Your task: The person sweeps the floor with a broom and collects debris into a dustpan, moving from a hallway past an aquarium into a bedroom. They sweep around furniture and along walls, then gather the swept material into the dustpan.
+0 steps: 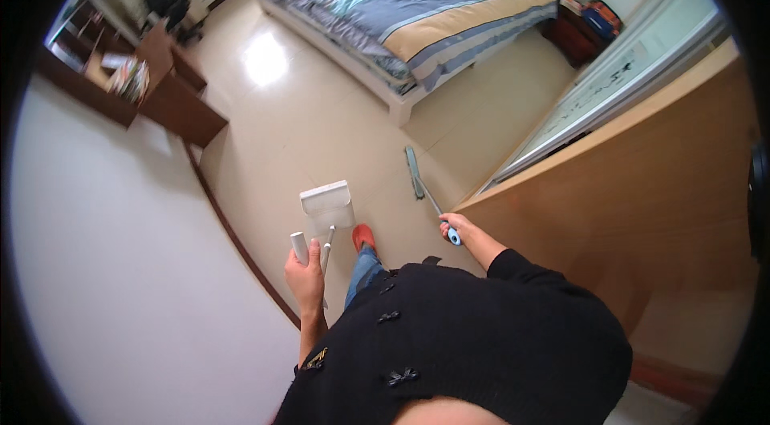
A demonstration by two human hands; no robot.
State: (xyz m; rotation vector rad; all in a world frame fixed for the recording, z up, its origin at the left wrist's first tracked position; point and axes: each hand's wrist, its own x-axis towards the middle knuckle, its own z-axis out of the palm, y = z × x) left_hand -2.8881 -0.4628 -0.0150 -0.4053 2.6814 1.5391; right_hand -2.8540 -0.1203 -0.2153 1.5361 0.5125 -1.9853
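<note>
My left hand [305, 277] grips a white cylindrical handle [299, 247]. Just ahead of that hand is a white long-handled dustpan [326, 203], its grey pole running back behind my fingers. Whether the pan touches the floor is hard to tell. Out to the right, my right hand [455, 225] is closed around the light blue grip end of a broom [414, 171]. The broom's long, narrow grey-green head lies ahead of the hand, close to the tiled floor. Between the two tools shows a red slipper [363, 237] on my foot.
A bed [397, 103] with a white frame and striped cover stands ahead. On the left are a white wall [132, 244] and a brown desk [180, 106]; an office chair [171, 7] is beyond. A wooden door [631, 202] and a sliding glass panel [607, 94] flank the right side.
</note>
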